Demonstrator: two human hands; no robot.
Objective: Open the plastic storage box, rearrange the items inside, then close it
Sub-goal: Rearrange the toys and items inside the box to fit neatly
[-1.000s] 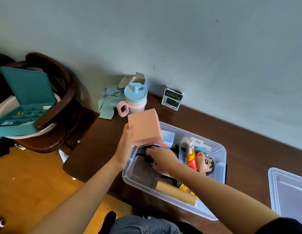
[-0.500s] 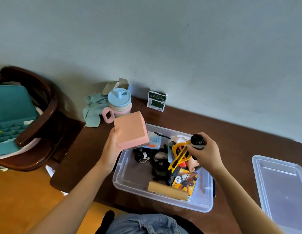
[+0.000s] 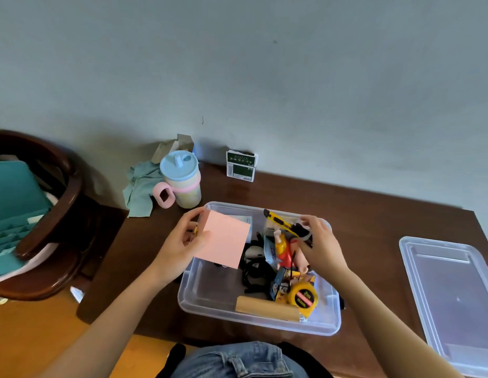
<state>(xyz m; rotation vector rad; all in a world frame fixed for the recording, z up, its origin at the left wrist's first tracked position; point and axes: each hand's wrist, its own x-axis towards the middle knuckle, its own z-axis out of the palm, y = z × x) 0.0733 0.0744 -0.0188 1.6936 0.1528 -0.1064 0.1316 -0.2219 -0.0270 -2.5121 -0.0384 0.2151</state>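
Observation:
The clear plastic storage box [image 3: 210, 289] stands open on the dark wooden table [image 3: 373, 230]. My left hand [image 3: 180, 242] holds a pink box [image 3: 223, 241] above the storage box's left half. My right hand [image 3: 320, 244] hovers over the back right corner, fingers closed on the black end of a yellow utility knife [image 3: 278, 221]. Inside lie a yellow tape measure [image 3: 304, 297], a wooden block [image 3: 267, 311], a cartoon figure [image 3: 285, 251], black cables [image 3: 256, 271] and a printed packet. The clear lid [image 3: 450, 296] rests on the table to the right.
A lidded cup with a pink handle [image 3: 181, 181], a pale green cloth [image 3: 140, 186] and a small green carton [image 3: 241, 166] stand behind the box by the wall. A dark wooden chair [image 3: 60, 208] holding a teal case [image 3: 11, 208] is at the left.
My right hand came up out of the box with yellow and black items; the tape measure now lies in the front right corner. The pink box has tilted lower over the box.

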